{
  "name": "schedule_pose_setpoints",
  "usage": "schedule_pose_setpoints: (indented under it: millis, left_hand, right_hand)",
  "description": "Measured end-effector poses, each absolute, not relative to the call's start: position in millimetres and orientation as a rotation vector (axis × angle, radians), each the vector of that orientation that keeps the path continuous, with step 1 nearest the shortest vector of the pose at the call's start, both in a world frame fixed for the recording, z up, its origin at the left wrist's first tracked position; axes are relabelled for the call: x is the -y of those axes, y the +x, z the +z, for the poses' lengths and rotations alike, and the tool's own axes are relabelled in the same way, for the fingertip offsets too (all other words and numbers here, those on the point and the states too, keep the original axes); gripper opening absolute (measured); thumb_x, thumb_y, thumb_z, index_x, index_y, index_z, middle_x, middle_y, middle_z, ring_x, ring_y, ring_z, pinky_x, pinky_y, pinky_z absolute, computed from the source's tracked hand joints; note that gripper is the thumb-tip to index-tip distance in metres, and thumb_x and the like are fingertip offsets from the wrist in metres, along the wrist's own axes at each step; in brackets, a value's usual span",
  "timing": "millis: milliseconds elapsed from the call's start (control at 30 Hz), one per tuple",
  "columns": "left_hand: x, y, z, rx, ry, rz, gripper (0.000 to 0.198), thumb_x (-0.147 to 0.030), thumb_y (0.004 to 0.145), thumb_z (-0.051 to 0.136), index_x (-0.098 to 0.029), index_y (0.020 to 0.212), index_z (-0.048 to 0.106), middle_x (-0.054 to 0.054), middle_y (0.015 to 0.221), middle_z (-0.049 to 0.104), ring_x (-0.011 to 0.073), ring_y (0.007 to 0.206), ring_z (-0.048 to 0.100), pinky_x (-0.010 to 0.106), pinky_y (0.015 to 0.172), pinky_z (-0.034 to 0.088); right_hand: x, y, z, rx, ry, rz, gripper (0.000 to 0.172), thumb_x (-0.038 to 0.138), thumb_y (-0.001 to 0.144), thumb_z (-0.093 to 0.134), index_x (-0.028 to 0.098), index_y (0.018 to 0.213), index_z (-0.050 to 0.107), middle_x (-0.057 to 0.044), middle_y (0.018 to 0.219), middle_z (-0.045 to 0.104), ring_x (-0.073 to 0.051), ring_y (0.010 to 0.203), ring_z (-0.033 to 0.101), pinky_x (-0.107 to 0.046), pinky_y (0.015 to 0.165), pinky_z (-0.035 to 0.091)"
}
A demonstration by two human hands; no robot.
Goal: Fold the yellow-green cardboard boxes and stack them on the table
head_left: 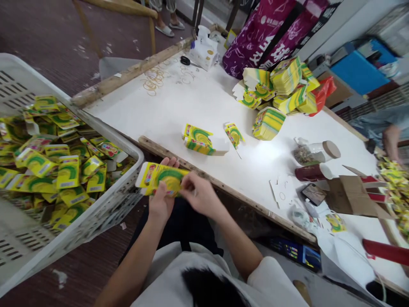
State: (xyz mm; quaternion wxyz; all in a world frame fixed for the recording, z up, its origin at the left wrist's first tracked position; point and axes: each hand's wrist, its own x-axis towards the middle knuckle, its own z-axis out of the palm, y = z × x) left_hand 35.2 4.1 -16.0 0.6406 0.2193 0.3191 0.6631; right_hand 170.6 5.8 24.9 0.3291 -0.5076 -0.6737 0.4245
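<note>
A yellow and green printed carton (166,179) is held in front of my body, just off the table's near edge. My left hand (162,200) grips it from below, thumb on the front face and fingertips showing above the top edge. At the carton's right end, my right hand (200,192) pinches with bent fingers and thumb; the exact spot under them is partly hidden. Beyond my hands, a stack of flat cartons (203,140) lies on the white table (134,106). Next to it is one loose flat carton (234,134).
On my left stands a white basket (128,187) holding many cartons (68,170). Bundled cartons (284,85) are piled at the back by a purple bag (258,38). Rubber bands (155,81), scissors (188,62), a jar (316,152) and a phone (315,194) lie about. Another person's hand (391,140) shows at far right.
</note>
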Motion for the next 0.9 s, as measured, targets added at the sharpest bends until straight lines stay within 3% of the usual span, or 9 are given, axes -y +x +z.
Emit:
schedule_pose_setpoints:
  millis: [133,267,367,433,600,700,800,900]
  left_hand:
    - [-6,35,4,-0.666,0.442,1.643,0.045,-0.058,0.076,0.072,-0.016,0.088,0.063,0.004,0.077,0.057,0.0171,0.075,0.059,0.031,0.078,0.054]
    - [-4,38,6,-0.760,0.361,1.734,0.055,-0.069,0.071,0.072,-0.018,0.080,0.056,-0.001,0.069,0.044,0.0111,0.061,0.045,0.023,0.061,0.048]
    - [-3,37,-2,-0.885,0.387,1.720,0.068,-0.081,0.060,0.072,-0.018,0.084,0.059,0.001,0.077,0.053,0.0132,0.069,0.054,0.024,0.066,0.051]
    - [-3,36,-9,-0.906,0.434,1.674,0.068,-0.079,0.058,0.075,-0.018,0.085,0.062,0.004,0.085,0.060,0.0157,0.077,0.059,0.025,0.070,0.053]
    - [-1,33,-25,-1.038,0.572,1.644,0.026,-0.040,0.076,0.082,-0.021,0.090,0.071,0.001,0.089,0.069,0.0123,0.079,0.063,0.022,0.077,0.053]
    - [-2,25,-25,-1.046,0.665,1.567,0.019,-0.037,0.086,0.073,-0.023,0.100,0.073,0.003,0.101,0.071,0.0151,0.095,0.066,0.026,0.090,0.052]
    - [-5,8,-14,-0.964,0.828,1.581,0.038,-0.042,0.092,0.064,-0.027,0.128,0.064,0.008,0.127,0.063,0.0218,0.119,0.060,0.034,0.103,0.048]
    - [-7,-12,-1,-0.855,1.066,1.420,0.070,-0.054,0.082,0.072,-0.026,0.143,0.052,0.014,0.138,0.056,0.0285,0.127,0.055,0.039,0.108,0.045]
  right_hand:
    - [25,145,21,1.543,-1.215,1.243,0.015,0.026,0.082,0.067,0.019,0.085,0.055,0.000,0.081,0.058,-0.013,0.072,0.053,-0.025,0.070,0.045]
    - [29,140,17,1.488,-1.203,1.351,0.028,0.034,0.077,0.075,0.019,0.094,0.058,0.000,0.083,0.057,-0.012,0.071,0.050,-0.025,0.065,0.043]
    - [21,146,12,1.411,-1.265,1.394,0.037,0.034,0.074,0.077,0.019,0.101,0.058,0.001,0.083,0.058,-0.012,0.068,0.050,-0.024,0.061,0.040]
    - [15,153,10,1.358,-1.293,1.313,0.034,0.035,0.077,0.074,0.019,0.103,0.060,0.000,0.085,0.060,-0.013,0.071,0.052,-0.025,0.064,0.042]
    - [7,168,12,1.356,-1.314,1.160,0.015,0.033,0.084,0.067,0.018,0.084,0.064,0.000,0.074,0.062,-0.013,0.064,0.053,-0.025,0.062,0.042]
    - [5,181,19,1.447,-1.351,1.002,0.012,0.029,0.087,0.065,0.018,0.083,0.068,-0.002,0.075,0.065,-0.014,0.065,0.056,-0.027,0.060,0.044]
    - [2,199,30,1.693,-1.391,0.680,0.015,0.024,0.093,0.059,0.022,0.095,0.073,-0.004,0.085,0.071,-0.018,0.079,0.060,-0.032,0.073,0.047]
    - [3,206,41,2.037,-1.321,0.504,0.021,0.017,0.096,0.055,0.025,0.098,0.074,-0.003,0.088,0.073,-0.019,0.089,0.058,-0.038,0.086,0.042]
